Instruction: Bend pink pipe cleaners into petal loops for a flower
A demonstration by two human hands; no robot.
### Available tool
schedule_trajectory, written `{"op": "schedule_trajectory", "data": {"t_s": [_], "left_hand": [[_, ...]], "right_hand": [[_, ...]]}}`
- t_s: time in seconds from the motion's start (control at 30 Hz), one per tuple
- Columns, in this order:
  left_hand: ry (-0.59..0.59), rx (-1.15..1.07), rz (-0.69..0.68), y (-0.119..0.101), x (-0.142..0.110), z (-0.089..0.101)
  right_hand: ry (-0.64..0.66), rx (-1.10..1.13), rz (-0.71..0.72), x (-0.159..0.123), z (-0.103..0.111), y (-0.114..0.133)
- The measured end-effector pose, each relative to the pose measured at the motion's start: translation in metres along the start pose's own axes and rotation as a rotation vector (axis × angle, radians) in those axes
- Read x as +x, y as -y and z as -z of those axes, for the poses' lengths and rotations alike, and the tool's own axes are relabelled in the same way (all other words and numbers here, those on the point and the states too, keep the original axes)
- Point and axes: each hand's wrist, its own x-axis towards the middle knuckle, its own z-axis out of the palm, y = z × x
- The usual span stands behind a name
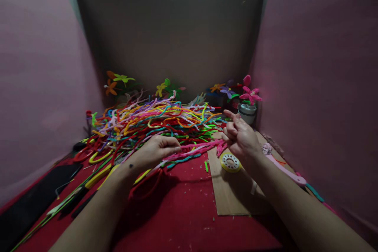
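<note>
My left hand (161, 147) is closed in a pinch, with pink pipe cleaners (202, 146) running from its fingertips across to the right. At their other end, a bunched pink part hangs beside my right hand (240, 136). That hand has its fingers curled in on the pink strands, and its index finger points out to the left; the exact grip is partly hidden. Behind both hands lies a large heap of multicoloured pipe cleaners (165, 120). Below my right hand a yellow-and-white tape roll (230, 162) rests on a sheet of cardboard (227, 201).
Red cloth (189, 212) covers the table. Yellow-handled pliers (97, 177), green stems and a black flat object (35, 197) lie at left. A pink-handled tool (286, 171) lies at right. Pipe-cleaner flowers (251, 94) stand along the back, before a grey panel.
</note>
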Motion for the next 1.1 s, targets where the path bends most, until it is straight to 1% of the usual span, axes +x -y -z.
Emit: {"op": "schedule_trajectory", "data": {"t_s": [0.1,0.17,0.27,0.33,0.37,0.5,0.57,0.63,0.73,0.83,0.93,1.1], "left_hand": [[-0.101,-0.168,0.029,0.007,-0.002,0.009],[-0.188,-0.295,0.083,0.011,-0.001,0.011],[-0.402,-0.548,0.139,0.018,0.002,0.010],[-0.545,-0.763,0.107,0.020,0.005,0.009],[-0.597,-0.866,0.075,0.020,0.006,0.007],[-0.703,-1.190,-0.017,0.015,0.011,0.002],[-0.724,-1.334,-0.025,0.011,0.011,-0.001],[-0.717,-1.456,-0.020,0.007,0.011,-0.004],[-0.682,-1.549,-0.052,0.004,0.012,-0.008],[-0.628,-1.524,-0.121,0.005,0.012,-0.014],[-0.585,-1.485,-0.137,0.006,0.013,-0.018],[-0.583,-1.435,-0.143,0.003,0.011,-0.019]], "right_hand": [[-0.025,0.020,-0.029,0.002,0.004,0.006],[-0.060,0.047,-0.077,0.004,0.006,0.008],[-0.088,0.123,-0.144,0.006,0.008,0.007],[-0.096,0.152,-0.160,0.005,0.007,0.004],[-0.101,0.152,-0.169,0.004,0.006,0.003],[-0.105,0.162,-0.230,-0.001,0.002,-0.001],[-0.112,0.195,-0.245,-0.001,0.001,-0.004],[-0.132,0.226,-0.242,-0.001,0.001,-0.006],[-0.174,0.231,-0.235,0.001,0.003,-0.008],[-0.179,0.181,-0.195,0.002,0.004,-0.009],[-0.131,0.131,-0.135,-0.001,0.002,-0.007],[-0.063,0.124,-0.123,-0.005,-0.001,-0.004]]}}
